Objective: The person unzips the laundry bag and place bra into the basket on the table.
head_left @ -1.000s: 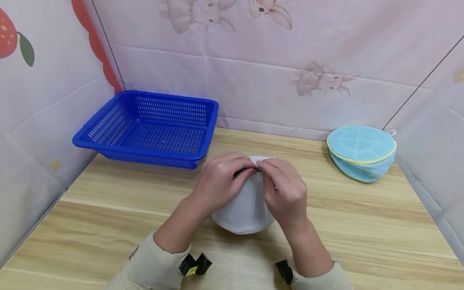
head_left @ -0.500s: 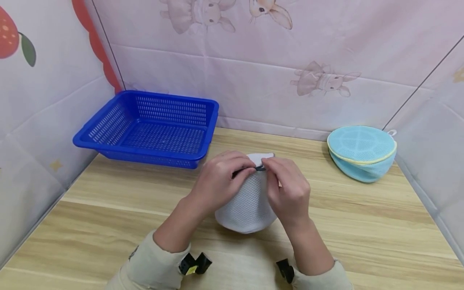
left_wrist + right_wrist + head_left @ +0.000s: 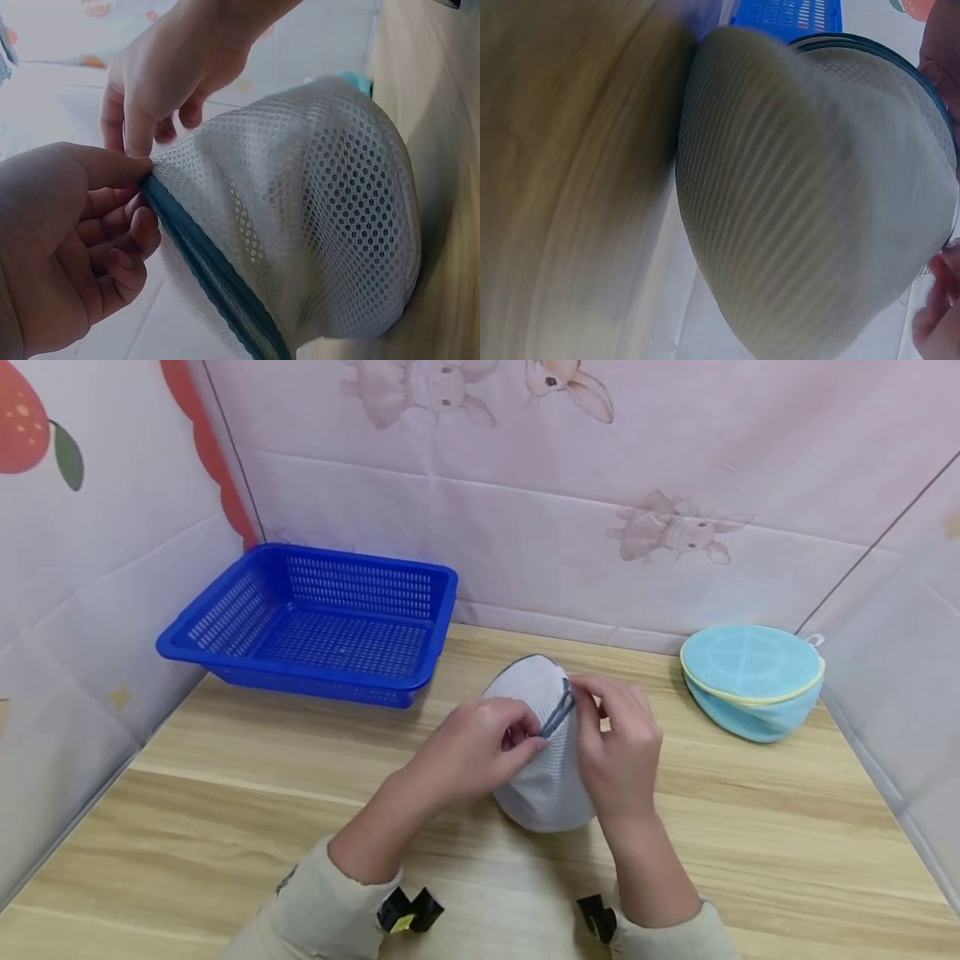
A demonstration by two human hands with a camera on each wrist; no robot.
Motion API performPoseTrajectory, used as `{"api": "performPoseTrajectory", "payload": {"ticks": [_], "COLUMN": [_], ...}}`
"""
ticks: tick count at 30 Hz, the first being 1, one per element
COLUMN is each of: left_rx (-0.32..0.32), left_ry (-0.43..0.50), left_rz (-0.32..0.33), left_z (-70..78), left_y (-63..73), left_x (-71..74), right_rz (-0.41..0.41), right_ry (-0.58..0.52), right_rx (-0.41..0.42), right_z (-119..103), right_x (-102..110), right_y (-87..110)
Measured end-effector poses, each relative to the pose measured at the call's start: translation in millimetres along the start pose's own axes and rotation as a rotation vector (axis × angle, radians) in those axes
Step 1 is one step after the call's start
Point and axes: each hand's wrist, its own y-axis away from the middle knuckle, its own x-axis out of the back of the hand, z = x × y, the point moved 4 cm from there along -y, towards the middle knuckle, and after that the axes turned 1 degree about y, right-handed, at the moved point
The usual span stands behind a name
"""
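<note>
A white mesh laundry bag with dark grey edging stands puffed out on the table between both hands. My left hand pinches the lower end of its dark edging between thumb and forefinger. At the edging's upper end, my right hand pinches the bag with bent fingers. Seen from the left wrist, the dark edging runs as a double band along the mesh, pulled up to the fingertips. The bag's side fills much of the right wrist view. Whatever the bag contains is hidden.
A blue plastic basket with slotted walls stands at the back left. Toward the back right sits a light blue mesh bag with yellow edging and a white loop. Fabric-covered walls enclose the wooden table behind and at both sides.
The white bag has turned and tilted, so its edging now slants and its top shows more. My left hand has come lower and to the right; my right hand has moved slightly right.
</note>
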Motion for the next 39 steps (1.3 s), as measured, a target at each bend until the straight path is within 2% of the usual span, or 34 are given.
{"api": "performPoseTrajectory", "payload": {"ticks": [5, 9, 12, 18, 22, 28, 32, 36, 39], "left_rx": [-0.034, -0.096, -0.108, -0.04, 0.011, 0.062, 0.064, 0.056, -0.012], "left_ry": [0.028, 0.001, -0.021, 0.006, 0.025, -0.039, -0.121, -0.175, -0.16], "left_rz": [-0.026, -0.033, -0.037, -0.064, -0.06, 0.014, 0.09, 0.156, 0.231], "left_z": [5.0, 10.5, 13.0, 10.8, 7.3, 1.5, -1.1, -1.1, 3.1], "left_y": [1.3, 2.0, 2.0, 1.7, 1.3, 0.1, 0.2, 1.4, 2.7], "left_x": [-4.8, -10.2, -13.6, -13.9, -10.3, -4.0, 0.7, 4.0, 7.0], "right_rz": [-0.047, -0.028, -0.017, -0.008, -0.085, -0.349, -0.469, -0.523, -0.494], "right_ry": [-0.051, -0.067, -0.063, -0.112, -0.154, -0.159, -0.157, -0.064, 0.001], "right_rx": [-0.118, -0.139, -0.136, -0.141, -0.158, -0.141, -0.117, -0.088, -0.107], "right_z": [3, 6, 8, 11, 14, 14, 13, 12, 13], "right_x": [-2, -3, -5, -6, -7, -10, -12, -15, -14], "right_y": [1.3, 2.5, 4.0, 4.6, 4.6, 4.8, 5.8, 7.4, 7.2]}}
